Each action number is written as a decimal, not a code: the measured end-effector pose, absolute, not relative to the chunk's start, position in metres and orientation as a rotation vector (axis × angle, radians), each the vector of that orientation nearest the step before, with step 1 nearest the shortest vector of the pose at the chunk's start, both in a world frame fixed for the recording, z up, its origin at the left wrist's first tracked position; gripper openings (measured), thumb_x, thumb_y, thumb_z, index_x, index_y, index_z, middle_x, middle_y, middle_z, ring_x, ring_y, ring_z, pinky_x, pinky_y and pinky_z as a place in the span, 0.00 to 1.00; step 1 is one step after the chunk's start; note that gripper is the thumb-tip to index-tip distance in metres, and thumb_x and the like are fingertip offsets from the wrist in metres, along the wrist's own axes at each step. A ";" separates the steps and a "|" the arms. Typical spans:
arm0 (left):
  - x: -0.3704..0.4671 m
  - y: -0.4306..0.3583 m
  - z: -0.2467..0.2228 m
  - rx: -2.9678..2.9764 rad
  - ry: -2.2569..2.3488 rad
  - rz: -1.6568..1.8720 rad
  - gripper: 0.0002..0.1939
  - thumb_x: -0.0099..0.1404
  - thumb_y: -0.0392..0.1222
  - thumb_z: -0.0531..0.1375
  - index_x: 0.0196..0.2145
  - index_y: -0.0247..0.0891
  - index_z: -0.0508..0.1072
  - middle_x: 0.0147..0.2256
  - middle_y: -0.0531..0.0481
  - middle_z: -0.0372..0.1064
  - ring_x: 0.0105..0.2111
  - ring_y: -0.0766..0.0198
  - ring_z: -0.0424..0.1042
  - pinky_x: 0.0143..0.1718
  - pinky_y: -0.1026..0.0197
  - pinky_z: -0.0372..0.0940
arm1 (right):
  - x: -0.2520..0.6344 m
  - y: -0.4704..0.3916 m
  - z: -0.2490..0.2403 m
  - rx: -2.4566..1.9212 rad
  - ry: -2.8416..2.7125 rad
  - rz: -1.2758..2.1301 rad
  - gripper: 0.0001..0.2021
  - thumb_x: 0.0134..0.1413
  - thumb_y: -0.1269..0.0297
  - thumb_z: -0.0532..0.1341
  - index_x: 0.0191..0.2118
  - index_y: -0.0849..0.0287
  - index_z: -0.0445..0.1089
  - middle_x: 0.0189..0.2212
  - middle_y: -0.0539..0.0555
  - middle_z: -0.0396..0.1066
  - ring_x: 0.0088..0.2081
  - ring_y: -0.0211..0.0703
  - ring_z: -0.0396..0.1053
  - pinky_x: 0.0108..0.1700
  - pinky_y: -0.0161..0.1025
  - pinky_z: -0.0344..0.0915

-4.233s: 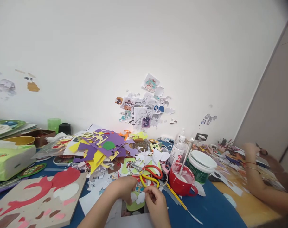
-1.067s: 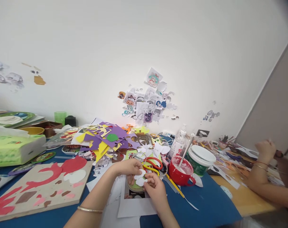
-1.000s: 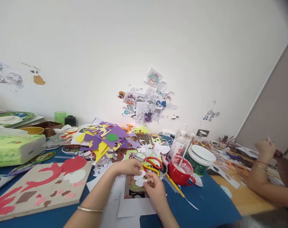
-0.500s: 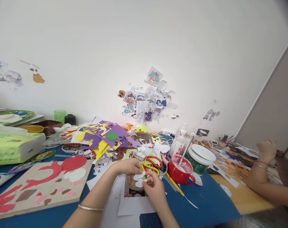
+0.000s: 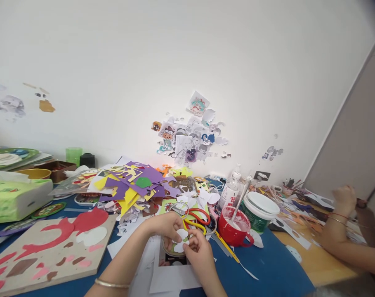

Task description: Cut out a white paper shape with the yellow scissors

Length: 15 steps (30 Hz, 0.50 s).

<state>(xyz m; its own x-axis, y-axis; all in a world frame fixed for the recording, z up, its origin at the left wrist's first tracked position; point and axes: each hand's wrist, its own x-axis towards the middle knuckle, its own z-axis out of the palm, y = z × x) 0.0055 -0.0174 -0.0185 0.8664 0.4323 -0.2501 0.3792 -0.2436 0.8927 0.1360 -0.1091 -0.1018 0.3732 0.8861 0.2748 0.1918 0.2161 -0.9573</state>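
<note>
While a printed sheet (image 5: 171, 282) is lying nearest, the left hand (image 5: 168, 226) and right hand (image 5: 199, 251) are pinching the white cut-out (image 5: 178, 248) over it, fingertips closed. Positioning appears to be the step in hand; the next move is probably calling for light, steady pressure. Farther off, yellow-handled scissors (image 5: 197, 225) are lying.

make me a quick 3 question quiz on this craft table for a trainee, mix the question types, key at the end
1. True or false: the red cup stands upright.
2. What are the left hand and right hand both touching?
A) bottle
B) white cut-outs
C) tissue pack
3. Fill the gap: the person's own gold bangle is on the ___ wrist.
Key: 1 true; 2 B; 3 left
</note>
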 end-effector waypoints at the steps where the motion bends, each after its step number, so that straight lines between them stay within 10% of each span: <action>1: 0.006 -0.018 -0.018 1.870 0.603 0.062 0.11 0.41 0.39 0.63 0.21 0.39 0.63 0.11 0.61 0.59 0.13 0.64 0.67 0.15 0.66 0.61 | 0.136 -0.109 -0.102 -1.286 -1.113 0.653 0.15 0.34 0.65 0.57 0.34 0.62 0.64 0.17 0.46 0.64 0.19 0.35 0.59 0.24 0.31 0.56; 15: 0.001 -0.020 -0.009 1.915 0.646 0.090 0.10 0.44 0.44 0.62 0.20 0.39 0.64 0.13 0.60 0.56 0.16 0.62 0.68 0.17 0.64 0.62 | 0.137 -0.108 -0.104 -1.283 -1.105 0.676 0.14 0.33 0.65 0.58 0.33 0.61 0.65 0.17 0.45 0.61 0.18 0.34 0.58 0.22 0.31 0.54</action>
